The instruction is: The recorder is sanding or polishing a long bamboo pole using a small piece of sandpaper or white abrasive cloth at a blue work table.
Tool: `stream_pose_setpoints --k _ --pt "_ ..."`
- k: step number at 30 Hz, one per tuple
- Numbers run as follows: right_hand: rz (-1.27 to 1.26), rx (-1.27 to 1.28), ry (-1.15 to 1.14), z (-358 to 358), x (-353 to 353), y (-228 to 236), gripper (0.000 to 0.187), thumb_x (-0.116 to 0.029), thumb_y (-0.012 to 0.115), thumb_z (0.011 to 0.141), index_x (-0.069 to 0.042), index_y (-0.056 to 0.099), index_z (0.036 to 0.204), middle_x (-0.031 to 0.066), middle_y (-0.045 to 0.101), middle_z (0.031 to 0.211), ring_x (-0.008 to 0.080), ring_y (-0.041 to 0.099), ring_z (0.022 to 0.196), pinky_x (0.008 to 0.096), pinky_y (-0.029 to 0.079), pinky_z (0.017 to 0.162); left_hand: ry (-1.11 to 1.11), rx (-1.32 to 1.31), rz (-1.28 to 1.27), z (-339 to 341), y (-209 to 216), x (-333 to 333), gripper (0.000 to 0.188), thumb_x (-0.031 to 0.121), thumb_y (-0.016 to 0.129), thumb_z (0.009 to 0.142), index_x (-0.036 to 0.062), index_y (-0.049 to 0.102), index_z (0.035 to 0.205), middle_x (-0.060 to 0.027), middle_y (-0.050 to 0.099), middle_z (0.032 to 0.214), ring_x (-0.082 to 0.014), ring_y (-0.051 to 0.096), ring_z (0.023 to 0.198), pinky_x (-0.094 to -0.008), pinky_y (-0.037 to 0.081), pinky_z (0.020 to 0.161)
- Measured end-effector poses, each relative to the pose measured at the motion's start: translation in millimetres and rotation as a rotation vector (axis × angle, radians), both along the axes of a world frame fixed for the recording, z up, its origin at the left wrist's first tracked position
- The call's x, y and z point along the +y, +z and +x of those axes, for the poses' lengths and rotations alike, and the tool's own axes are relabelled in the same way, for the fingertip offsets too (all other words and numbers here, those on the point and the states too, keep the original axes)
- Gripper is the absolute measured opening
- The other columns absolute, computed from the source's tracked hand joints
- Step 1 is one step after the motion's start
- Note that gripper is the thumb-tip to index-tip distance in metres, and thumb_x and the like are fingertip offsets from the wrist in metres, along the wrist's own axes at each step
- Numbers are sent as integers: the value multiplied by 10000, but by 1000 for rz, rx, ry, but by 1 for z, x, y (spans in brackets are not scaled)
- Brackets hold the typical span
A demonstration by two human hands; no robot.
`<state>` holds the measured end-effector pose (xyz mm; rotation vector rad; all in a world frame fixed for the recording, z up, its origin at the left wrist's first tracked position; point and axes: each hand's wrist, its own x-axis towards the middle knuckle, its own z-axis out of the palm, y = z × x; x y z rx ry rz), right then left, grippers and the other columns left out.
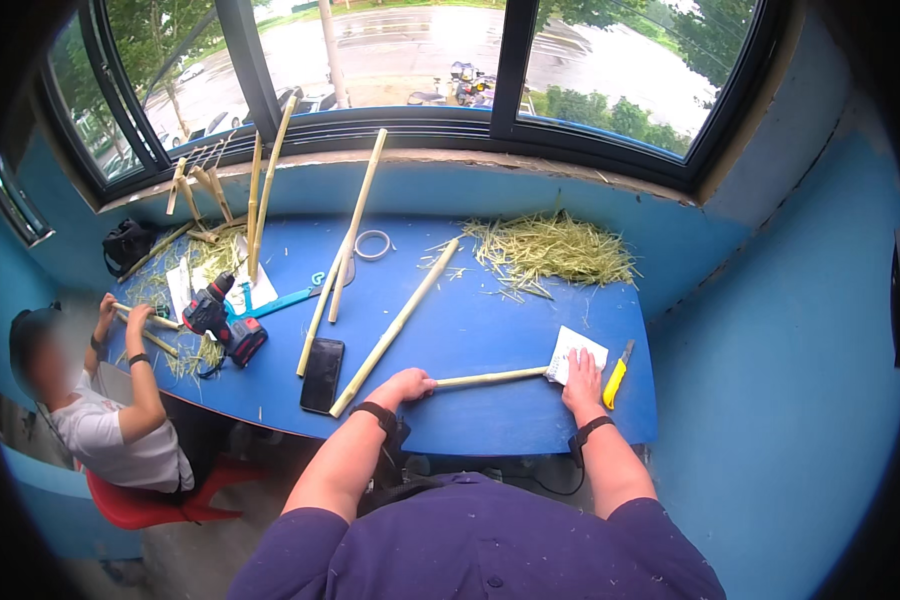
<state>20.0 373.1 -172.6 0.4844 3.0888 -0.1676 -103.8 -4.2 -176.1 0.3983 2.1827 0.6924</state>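
My left hand [410, 384] is closed round the near-left end of a thin bamboo stick [492, 377], which lies level above the blue table's front part. The stick's other end meets a small white sheet [592, 349], probably paper. On that sheet rests my right hand [581, 384], its fingers stretched out; what lies under the palm is hidden. Just right of it is a yellow utility knife [618, 378] with its blade out. Left of my left hand, a thicker bamboo pole [395, 330] slants across the table, beside a black phone [322, 375].
Shredded straw [555, 250] is heaped at the back right. A cordless drill [222, 315], a blue-handled saw [282, 302], a tape roll [373, 245] and upright bamboo poles [262, 200] stand or lie further left. A seated co-worker [130, 420] handles bamboo at the left end. Windows line the back wall.
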Motion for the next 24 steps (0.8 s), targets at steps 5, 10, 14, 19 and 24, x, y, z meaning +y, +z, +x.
stream_pose_setpoints --k 5,10,14,19,24 --pt "4 -63 -63 0 -23 7 744 -11 578 771 -91 289 1452 167 251 1504 347 232 1399 525 264 1099 24 55 -39 8 5 -1 355 401 547 901 82 696 951 -77 689 849 -248 652 828 -379 497 767" --pt "-77 27 206 8 -104 -18 621 -97 505 823 -64 350 1424 211 312 1471 343 258 1393 537 170 1129 7 71 -57 10 7 5 358 403 551 896 81 689 970 -81 690 864 -246 654 845 -379 498 787" --pt "-156 56 507 14 -213 10 618 -82 522 801 -95 386 1404 187 328 1467 344 293 1378 554 213 1108 25 147 -39 9 -21 -4 348 368 558 882 72 684 1014 -133 686 984 -293 643 953 -395 483 845" --pt "-85 63 554 12 -198 14 622 -114 552 799 -121 399 1402 154 363 1457 321 335 1358 560 249 1079 27 193 92 11 -16 -4 335 333 578 871 54 682 1024 -172 678 1019 -313 638 984 -400 483 851" --pt "8 30 169 5 -85 -1 671 -78 584 757 -140 408 1402 128 384 1453 309 342 1355 531 240 1087 87 4 39 11 3 -6 297 312 613 867 47 689 978 -108 696 861 -239 657 822 -369 502 761"
